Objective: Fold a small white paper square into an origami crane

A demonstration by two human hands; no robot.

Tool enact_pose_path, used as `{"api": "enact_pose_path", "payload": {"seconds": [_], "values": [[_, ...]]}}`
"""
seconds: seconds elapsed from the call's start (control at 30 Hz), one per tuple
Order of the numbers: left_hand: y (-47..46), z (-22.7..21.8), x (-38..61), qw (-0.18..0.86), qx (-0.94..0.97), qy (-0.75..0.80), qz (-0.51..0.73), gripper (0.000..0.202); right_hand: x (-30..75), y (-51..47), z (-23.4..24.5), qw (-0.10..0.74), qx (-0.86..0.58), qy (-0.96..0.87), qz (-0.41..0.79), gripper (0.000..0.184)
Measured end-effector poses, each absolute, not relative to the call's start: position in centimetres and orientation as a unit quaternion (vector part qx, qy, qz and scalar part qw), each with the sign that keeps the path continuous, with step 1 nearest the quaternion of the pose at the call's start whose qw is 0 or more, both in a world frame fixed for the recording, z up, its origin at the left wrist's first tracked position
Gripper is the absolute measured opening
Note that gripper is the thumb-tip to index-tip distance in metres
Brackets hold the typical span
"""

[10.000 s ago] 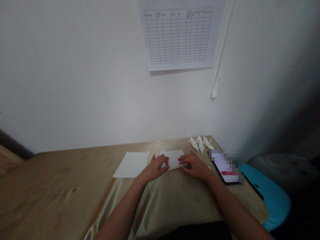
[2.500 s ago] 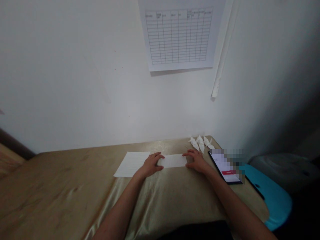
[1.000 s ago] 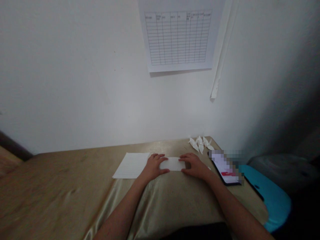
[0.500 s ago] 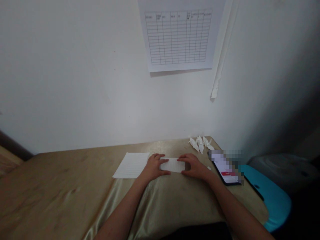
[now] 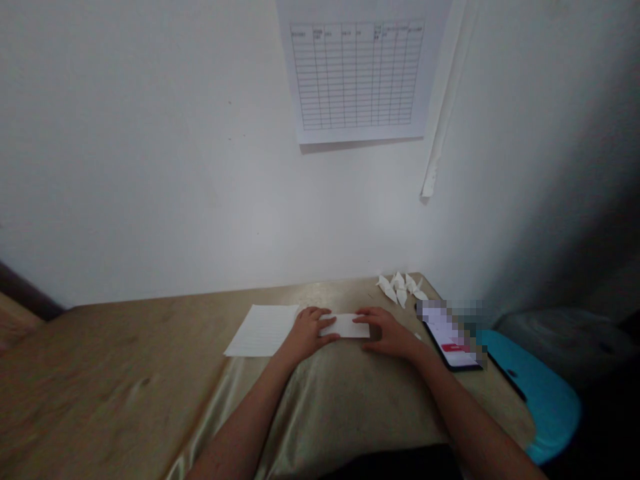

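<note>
A small white piece of paper (image 5: 345, 326) lies on the tablecloth between my hands, a narrow oblong that looks folded. My left hand (image 5: 309, 331) is at its left end, with fingertips and thumb on the paper. At the right end, my right hand (image 5: 385, 332) has its fingers curved over the upper corner, and the thumb is just below the paper's near edge. A larger sheet of lined paper (image 5: 263, 330) lies flat to the left, partly behind my left hand and wrist.
Several folded white paper pieces (image 5: 400, 288) sit at the table's back right. A phone (image 5: 453, 347) with a lit screen lies at the right. Beyond it is a turquoise object (image 5: 547, 397). The gold-brown cloth (image 5: 125, 373) meets the wall, where a printed table (image 5: 357, 77) hangs.
The paper between my hands looks shorter from front to back, its near edge having moved away from me. Its faint lines no longer show clearly. My hands have barely moved.
</note>
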State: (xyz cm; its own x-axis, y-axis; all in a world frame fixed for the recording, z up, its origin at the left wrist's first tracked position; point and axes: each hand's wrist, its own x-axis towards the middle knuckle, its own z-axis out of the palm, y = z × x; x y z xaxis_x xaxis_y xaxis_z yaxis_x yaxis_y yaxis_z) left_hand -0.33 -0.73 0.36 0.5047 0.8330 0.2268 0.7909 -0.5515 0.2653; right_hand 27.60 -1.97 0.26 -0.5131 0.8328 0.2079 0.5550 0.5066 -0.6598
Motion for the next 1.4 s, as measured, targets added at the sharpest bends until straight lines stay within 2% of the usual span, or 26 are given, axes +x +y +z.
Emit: {"api": "enact_pose_path", "payload": {"seconds": [0.07, 0.2, 0.27, 0.6, 0.93, 1.4], "values": [[-0.8, 0.4, -0.4, 0.068, 0.865, 0.469, 0.166, 0.046, 27.5, -2.0, 0.3, 0.269, -0.416, -0.832, 0.252, 0.054], [-1.0, 0.5, -0.3, 0.075, 0.861, 0.474, 0.168, 0.047, 27.3, -1.8, 0.2, 0.283, -0.401, -0.841, 0.229, 0.021], [-1.0, 0.4, -0.3, 0.077, 0.857, 0.479, 0.172, 0.045, 27.2, -1.7, 0.3, 0.284, -0.397, -0.842, 0.228, 0.016], [-1.2, 0.1, 0.3, 0.117, 0.852, 0.484, 0.163, 0.049, 27.1, -1.7, 0.9, 0.259, -0.402, -0.844, 0.244, 0.014], [-2.1, 0.2, 1.6, 0.126, 0.834, 0.514, 0.158, 0.056, 26.5, -1.6, 0.5, 0.274, -0.432, -0.820, 0.258, 0.010], [-1.9, 0.4, 1.9, 0.135, 0.824, 0.528, 0.154, 0.055, 24.7, -1.7, 0.1, 0.272, -0.513, -0.797, 0.165, 0.014]]}}
